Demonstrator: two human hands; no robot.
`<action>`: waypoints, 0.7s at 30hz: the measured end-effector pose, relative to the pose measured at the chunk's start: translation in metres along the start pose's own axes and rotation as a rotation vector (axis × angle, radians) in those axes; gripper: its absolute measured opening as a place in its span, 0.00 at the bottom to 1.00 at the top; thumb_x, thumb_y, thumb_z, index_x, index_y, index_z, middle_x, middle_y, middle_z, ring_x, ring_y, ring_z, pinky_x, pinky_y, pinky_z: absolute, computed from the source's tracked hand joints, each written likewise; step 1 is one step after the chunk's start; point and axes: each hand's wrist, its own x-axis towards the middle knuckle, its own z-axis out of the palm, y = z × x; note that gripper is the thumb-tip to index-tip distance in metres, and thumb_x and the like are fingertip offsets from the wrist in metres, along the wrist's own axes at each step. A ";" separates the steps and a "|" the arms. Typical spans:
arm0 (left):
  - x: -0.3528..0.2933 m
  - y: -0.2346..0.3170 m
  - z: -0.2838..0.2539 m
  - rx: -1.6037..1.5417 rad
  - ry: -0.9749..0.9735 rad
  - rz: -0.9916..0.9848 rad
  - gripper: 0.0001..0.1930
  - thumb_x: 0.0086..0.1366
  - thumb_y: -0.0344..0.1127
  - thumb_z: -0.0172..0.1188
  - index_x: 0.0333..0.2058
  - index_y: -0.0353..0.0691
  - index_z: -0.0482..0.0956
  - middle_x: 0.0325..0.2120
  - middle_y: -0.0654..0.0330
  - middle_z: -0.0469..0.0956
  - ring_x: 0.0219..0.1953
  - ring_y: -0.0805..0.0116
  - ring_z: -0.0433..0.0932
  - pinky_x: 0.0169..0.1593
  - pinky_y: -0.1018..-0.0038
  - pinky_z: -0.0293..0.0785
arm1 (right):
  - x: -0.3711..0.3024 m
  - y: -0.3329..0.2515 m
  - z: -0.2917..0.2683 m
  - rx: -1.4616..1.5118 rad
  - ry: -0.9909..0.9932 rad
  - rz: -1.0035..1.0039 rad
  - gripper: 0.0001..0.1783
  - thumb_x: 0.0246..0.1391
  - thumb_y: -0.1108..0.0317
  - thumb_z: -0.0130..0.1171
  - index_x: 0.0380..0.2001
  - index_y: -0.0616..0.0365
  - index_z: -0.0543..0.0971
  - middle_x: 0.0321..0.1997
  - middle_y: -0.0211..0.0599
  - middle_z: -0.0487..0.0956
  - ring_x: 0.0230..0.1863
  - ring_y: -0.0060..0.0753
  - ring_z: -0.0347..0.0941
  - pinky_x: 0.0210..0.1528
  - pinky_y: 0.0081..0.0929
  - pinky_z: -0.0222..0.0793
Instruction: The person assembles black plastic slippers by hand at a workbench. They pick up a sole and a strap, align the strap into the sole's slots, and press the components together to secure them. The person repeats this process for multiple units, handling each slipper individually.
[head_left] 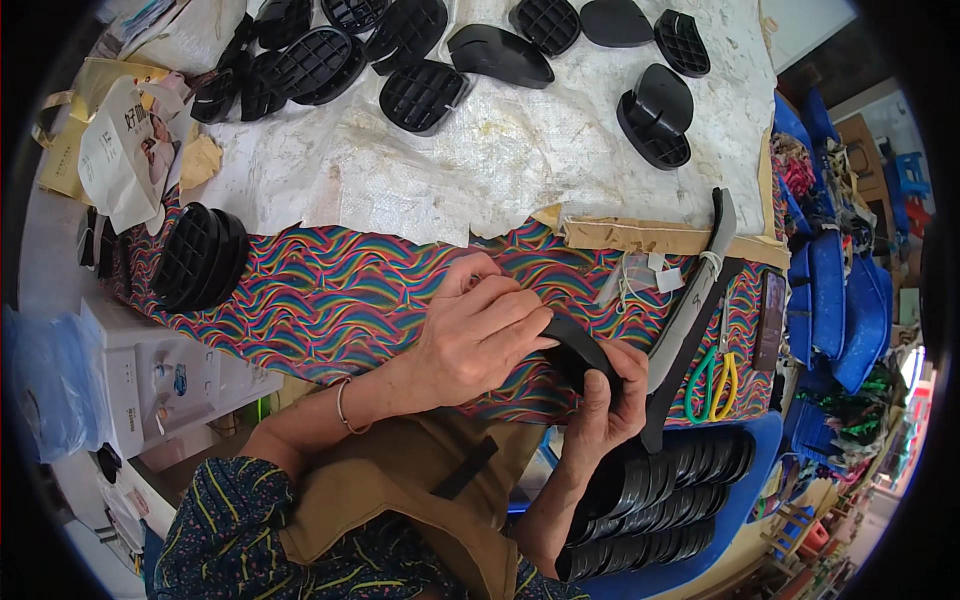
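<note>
In front of my chest I hold a curved black moulded piece (578,352) with both hands. The closed fingers of my left hand (478,335) pinch its left end, and a bracelet circles that wrist. My right hand (610,400) grips its right end, thumb on the near side and fingers wrapped behind. My fingers hide both ends. Beneath my hands lies a cloth with colourful waves (350,275). Just right of my right hand lie a grey strip tied with cord (692,310) and a darker strip under it.
Black grid-backed pieces (425,95) lie scattered on a white woven sheet (500,160). A black stack (200,260) stands at left. Scissors with green and yellow handles (725,385) and a phone (769,318) lie at right. Below, a blue crate (765,450) holds rows of black pieces.
</note>
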 end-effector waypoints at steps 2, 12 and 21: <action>-0.002 -0.001 0.001 -0.051 -0.019 -0.014 0.17 0.47 0.30 0.70 0.37 0.31 0.79 0.33 0.57 0.76 0.35 0.61 0.76 0.44 0.60 0.68 | -0.001 0.002 -0.001 0.006 0.008 0.016 0.16 0.57 0.64 0.65 0.41 0.66 0.78 0.43 0.41 0.76 0.46 0.30 0.71 0.52 0.26 0.66; -0.001 -0.004 -0.004 -0.042 -0.085 -0.011 0.15 0.51 0.27 0.65 0.39 0.29 0.78 0.32 0.56 0.74 0.31 0.61 0.74 0.43 0.62 0.69 | 0.002 0.003 0.001 0.024 0.014 0.013 0.14 0.54 0.69 0.65 0.41 0.65 0.79 0.43 0.42 0.76 0.46 0.34 0.71 0.50 0.27 0.66; 0.001 -0.007 -0.006 -0.064 -0.022 -0.031 0.11 0.46 0.27 0.68 0.31 0.32 0.81 0.25 0.60 0.75 0.27 0.63 0.74 0.40 0.64 0.70 | 0.000 0.009 0.001 0.084 0.021 0.036 0.14 0.55 0.69 0.64 0.42 0.65 0.78 0.44 0.41 0.76 0.47 0.33 0.71 0.52 0.27 0.66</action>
